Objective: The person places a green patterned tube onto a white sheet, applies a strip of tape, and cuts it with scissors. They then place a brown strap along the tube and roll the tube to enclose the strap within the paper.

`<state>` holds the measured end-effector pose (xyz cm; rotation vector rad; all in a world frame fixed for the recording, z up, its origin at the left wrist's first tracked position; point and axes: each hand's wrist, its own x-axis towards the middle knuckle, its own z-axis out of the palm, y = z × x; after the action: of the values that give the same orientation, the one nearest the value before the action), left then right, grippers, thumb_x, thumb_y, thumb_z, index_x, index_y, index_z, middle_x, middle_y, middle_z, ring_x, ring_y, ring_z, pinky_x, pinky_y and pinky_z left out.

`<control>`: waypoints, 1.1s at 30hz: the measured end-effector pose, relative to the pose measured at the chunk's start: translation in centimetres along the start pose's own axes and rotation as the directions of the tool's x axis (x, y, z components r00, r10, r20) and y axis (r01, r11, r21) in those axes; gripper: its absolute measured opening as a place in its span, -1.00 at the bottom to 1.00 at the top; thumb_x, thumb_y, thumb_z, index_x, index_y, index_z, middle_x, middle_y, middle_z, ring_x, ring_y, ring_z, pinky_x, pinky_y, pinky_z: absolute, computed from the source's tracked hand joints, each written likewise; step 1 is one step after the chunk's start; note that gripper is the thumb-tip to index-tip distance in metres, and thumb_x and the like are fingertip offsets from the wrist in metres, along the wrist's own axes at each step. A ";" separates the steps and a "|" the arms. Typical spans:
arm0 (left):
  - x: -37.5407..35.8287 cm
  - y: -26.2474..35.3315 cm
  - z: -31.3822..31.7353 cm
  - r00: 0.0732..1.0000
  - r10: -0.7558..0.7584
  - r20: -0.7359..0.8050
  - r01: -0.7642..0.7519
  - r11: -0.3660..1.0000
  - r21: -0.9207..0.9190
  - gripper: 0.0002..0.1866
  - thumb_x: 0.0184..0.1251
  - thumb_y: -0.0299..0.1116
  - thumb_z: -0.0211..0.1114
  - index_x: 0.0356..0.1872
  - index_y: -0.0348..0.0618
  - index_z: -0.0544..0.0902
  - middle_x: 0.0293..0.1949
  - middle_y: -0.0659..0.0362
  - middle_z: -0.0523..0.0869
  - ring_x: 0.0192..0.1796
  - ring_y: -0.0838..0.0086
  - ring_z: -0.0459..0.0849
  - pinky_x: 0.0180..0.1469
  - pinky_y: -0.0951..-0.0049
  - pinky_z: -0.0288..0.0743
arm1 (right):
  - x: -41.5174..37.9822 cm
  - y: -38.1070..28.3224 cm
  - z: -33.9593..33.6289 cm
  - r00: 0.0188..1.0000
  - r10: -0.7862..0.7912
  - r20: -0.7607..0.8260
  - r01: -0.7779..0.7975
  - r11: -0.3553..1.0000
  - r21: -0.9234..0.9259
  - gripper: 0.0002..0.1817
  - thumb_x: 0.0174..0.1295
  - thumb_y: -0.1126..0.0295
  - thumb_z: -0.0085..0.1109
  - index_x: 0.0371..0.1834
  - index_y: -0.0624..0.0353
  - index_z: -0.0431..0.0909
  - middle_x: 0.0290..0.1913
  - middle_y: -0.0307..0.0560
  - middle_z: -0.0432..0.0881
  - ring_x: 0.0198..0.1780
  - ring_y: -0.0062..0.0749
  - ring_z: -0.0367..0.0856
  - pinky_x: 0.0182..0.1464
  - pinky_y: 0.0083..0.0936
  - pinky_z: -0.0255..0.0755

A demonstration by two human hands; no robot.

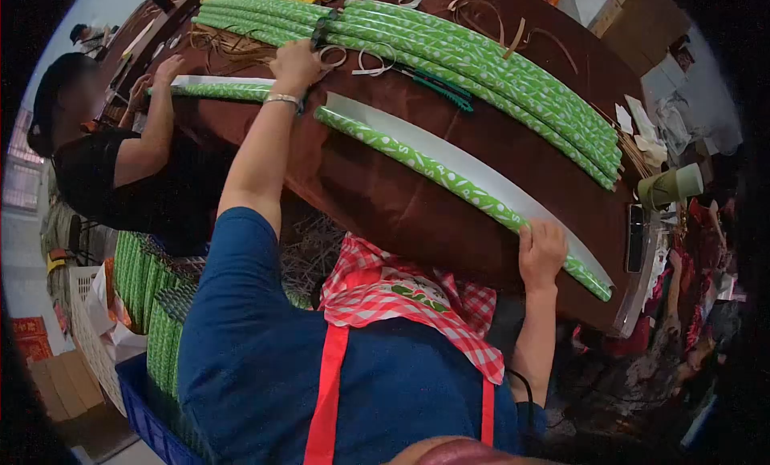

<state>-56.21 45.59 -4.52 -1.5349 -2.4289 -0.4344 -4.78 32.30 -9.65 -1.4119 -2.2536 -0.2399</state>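
Note:
A green printed sheet [473,194], white on its inner face, lies partly rolled in front of me across the table. My right hand [543,255] is closed on its near edge toward the right end. My left hand [295,67] is closed beyond the sheet's left end, beside white loops [374,62] and below a black object [325,28] that lies across the rolls. Whatever its fingers hold is hidden. Several finished green rolls [481,68] lie side by side at the back. A dark green toothed strip [441,90] rests in front of them.
At the left, a co-worker [112,160] in black handles another green roll [224,88]. Brown strips [233,48] lie near the back rolls. A cup [672,186] and a phone-like dark object [635,238] are at the right edge. Bundled green rolls [164,345] stand in a blue crate [156,425].

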 end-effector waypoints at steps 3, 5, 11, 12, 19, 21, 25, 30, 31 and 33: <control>2.8 -2.4 0.8 0.939 -0.240 0.245 0.206 0.966 0.154 -0.63 0.26 -0.16 0.14 -0.01 -0.09 0.69 0.15 -0.02 0.59 0.19 0.02 0.56 0.16 0.00 0.45 | 0.1 -0.1 0.0 1.000 0.007 0.022 -0.007 1.000 -0.004 -0.73 0.31 0.13 0.07 -0.21 0.09 0.55 -0.27 -0.10 0.48 -0.19 -0.07 0.45 -0.16 -0.15 0.32; 3.5 -4.0 2.5 0.926 -0.235 0.295 0.199 0.969 0.148 -0.58 0.27 -0.09 0.10 0.02 -0.08 0.67 0.18 -0.05 0.57 0.22 -0.02 0.54 0.17 -0.04 0.43 | 0.0 0.0 0.0 1.000 -0.010 0.015 0.010 1.000 0.007 -0.75 0.28 0.14 0.10 -0.24 0.09 0.54 -0.28 -0.09 0.47 -0.21 -0.06 0.45 -0.19 -0.15 0.32; 6.0 -9.0 6.4 0.975 0.061 0.214 -0.063 0.998 0.003 -0.59 0.28 -0.07 0.18 -0.07 -0.17 0.70 -0.22 -0.15 0.72 -0.10 -0.05 0.68 -0.05 0.01 0.55 | -0.1 -0.2 0.2 0.998 0.040 -0.048 -0.036 0.997 0.064 -0.75 0.14 0.15 0.25 -0.33 0.09 0.57 -0.32 -0.07 0.50 -0.22 -0.07 0.49 -0.19 -0.13 0.35; 3.9 -5.3 2.0 0.940 -0.072 0.333 0.183 0.931 -0.317 -0.59 0.26 -0.11 0.22 -0.06 -0.23 0.68 -0.15 -0.16 0.71 -0.05 -0.02 0.66 -0.02 0.04 0.53 | -0.1 -0.3 0.0 0.998 0.031 -0.059 -0.028 0.998 0.054 -0.75 0.13 0.13 0.26 -0.36 0.09 0.57 -0.32 -0.06 0.51 -0.22 -0.07 0.50 -0.19 -0.13 0.36; -5.7 11.2 -2.9 0.661 0.694 0.284 0.048 0.339 -0.940 -0.76 0.43 -0.34 0.19 -0.01 -0.26 0.61 -0.15 0.19 0.68 -0.13 0.58 0.61 -0.03 0.54 0.46 | -0.8 -0.2 0.4 0.994 0.072 -0.081 -0.069 0.997 0.038 -0.78 0.13 0.11 0.23 -0.34 -0.01 0.56 -0.37 -0.20 0.51 -0.21 -0.20 0.51 -0.18 -0.22 0.36; -12.3 18.4 -4.7 0.363 0.880 0.308 0.235 0.233 -0.944 -0.76 0.42 -0.37 0.18 -0.03 -0.29 0.61 -0.15 0.19 0.68 -0.10 0.59 0.60 -0.02 0.55 0.44 | -0.9 -0.3 0.6 0.992 0.082 -0.097 -0.078 0.996 0.044 -0.77 0.13 0.11 0.22 -0.34 0.00 0.57 -0.36 -0.20 0.53 -0.21 -0.21 0.51 -0.18 -0.23 0.37; -19.2 31.2 -4.1 0.066 0.989 0.133 0.277 0.110 -0.955 -0.76 0.43 -0.27 0.19 -0.10 -0.24 0.63 -0.27 0.31 0.64 -0.19 0.69 0.54 -0.13 0.61 0.43 | -0.4 -0.4 1.0 0.990 0.138 0.005 -0.138 0.986 0.090 -0.74 0.16 0.09 0.20 -0.41 0.05 0.63 -0.31 -0.11 0.58 -0.12 -0.19 0.54 -0.10 -0.16 0.32; -22.0 39.4 -3.5 -0.227 0.948 0.221 0.208 0.269 -0.940 -0.75 0.41 -0.16 0.23 -0.25 -0.15 0.60 -0.42 0.41 0.52 -0.37 0.72 0.43 -0.32 0.64 0.34 | -1.4 -0.5 1.9 0.989 0.149 0.011 -0.149 0.984 0.096 -0.68 0.17 0.10 0.11 -0.33 0.15 0.61 -0.21 0.03 0.62 -0.01 -0.01 0.50 0.10 0.05 0.25; -22.1 39.8 -4.0 -0.280 0.903 0.325 0.233 0.393 -0.890 -0.75 0.41 -0.16 0.24 -0.29 -0.15 0.58 -0.46 0.42 0.50 -0.40 0.73 0.42 -0.37 0.66 0.33 | -1.4 -0.9 1.4 0.991 0.136 -0.005 -0.136 0.989 0.060 -0.69 0.17 0.11 0.12 -0.33 0.15 0.61 -0.21 0.02 0.62 0.00 0.00 0.49 0.10 0.04 0.26; -22.1 40.6 -2.6 -0.356 0.876 0.327 0.250 0.426 -0.870 -0.76 0.40 -0.16 0.24 -0.24 -0.13 0.60 -0.46 0.41 0.52 -0.41 0.72 0.43 -0.37 0.66 0.33 | -1.4 -1.0 1.2 0.987 0.156 -0.048 -0.153 0.986 0.061 -0.68 0.16 0.09 0.15 -0.32 0.15 0.62 -0.22 -0.02 0.61 0.01 -0.02 0.47 0.10 0.03 0.26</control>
<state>-9.98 42.64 -4.88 -4.5407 -1.1981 0.3205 -5.54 31.13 -11.27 -1.5234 -2.0795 -0.1582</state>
